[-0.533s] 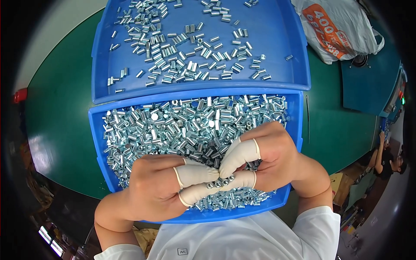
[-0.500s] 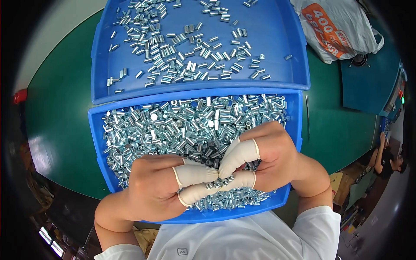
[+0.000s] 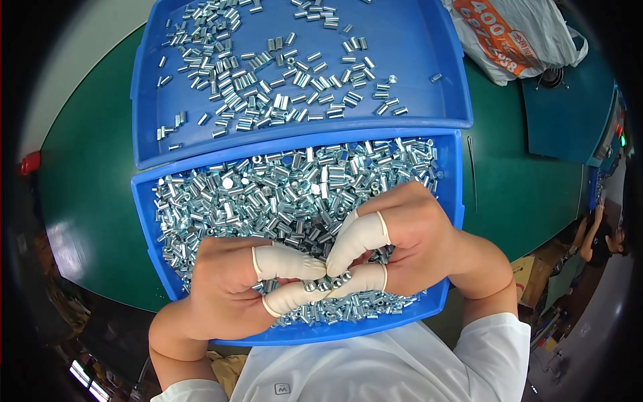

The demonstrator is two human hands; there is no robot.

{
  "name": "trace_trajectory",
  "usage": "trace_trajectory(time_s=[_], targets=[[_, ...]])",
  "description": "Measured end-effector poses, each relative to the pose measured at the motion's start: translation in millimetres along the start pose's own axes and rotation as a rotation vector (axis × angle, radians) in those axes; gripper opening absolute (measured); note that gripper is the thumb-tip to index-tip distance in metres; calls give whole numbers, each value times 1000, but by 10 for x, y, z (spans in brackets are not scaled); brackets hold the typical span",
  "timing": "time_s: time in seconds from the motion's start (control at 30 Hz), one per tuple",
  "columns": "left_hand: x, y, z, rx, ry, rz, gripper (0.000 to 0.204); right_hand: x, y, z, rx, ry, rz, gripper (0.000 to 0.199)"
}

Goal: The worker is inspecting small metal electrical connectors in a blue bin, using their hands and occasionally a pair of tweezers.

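Note:
My left hand (image 3: 228, 288) and my right hand (image 3: 418, 234) meet over the near part of a blue tray (image 3: 299, 142). Both wear off-white rubber finger cots on thumb and forefinger. Between the pinched fingertips of both hands is a short row of shiny metal rivet nuts (image 3: 324, 286), several side by side with their round ends toward me. Below and around my hands the tray is heaped with loose rivet nuts (image 3: 268, 194) lying every way. A darker patch of them (image 3: 305, 231) shows just beyond my fingertips.
A second blue tray (image 3: 402, 40) adjoins the far side, with scattered rivet nuts. Both sit on a green table (image 3: 87, 174). A thin rod (image 3: 473, 174) lies at right. Beyond are a white plastic bag (image 3: 516, 40) and teal machine (image 3: 569, 127). Another person (image 3: 603, 241) is at far right.
The view has shifted slightly, so the trays appear a little higher and further left. My hands keep the same pinch, and the row of rivet nuts stays between them.

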State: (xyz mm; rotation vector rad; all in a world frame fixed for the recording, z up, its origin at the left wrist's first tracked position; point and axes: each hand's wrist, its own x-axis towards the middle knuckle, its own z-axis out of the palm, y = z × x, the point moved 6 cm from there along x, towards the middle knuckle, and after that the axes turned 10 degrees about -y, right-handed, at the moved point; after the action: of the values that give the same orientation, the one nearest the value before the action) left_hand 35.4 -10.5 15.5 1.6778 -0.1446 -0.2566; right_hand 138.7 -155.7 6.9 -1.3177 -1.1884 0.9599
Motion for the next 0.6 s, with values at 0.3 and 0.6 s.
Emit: trace_trajectory(time_s=[0.3, 0.6], targets=[[-5, 14, 4, 11, -2, 33, 24, 13, -4, 3, 2, -4, 4, 20], [-1, 23, 5, 69, -18, 87, 24, -10, 21, 5, 15, -4, -7, 20]])
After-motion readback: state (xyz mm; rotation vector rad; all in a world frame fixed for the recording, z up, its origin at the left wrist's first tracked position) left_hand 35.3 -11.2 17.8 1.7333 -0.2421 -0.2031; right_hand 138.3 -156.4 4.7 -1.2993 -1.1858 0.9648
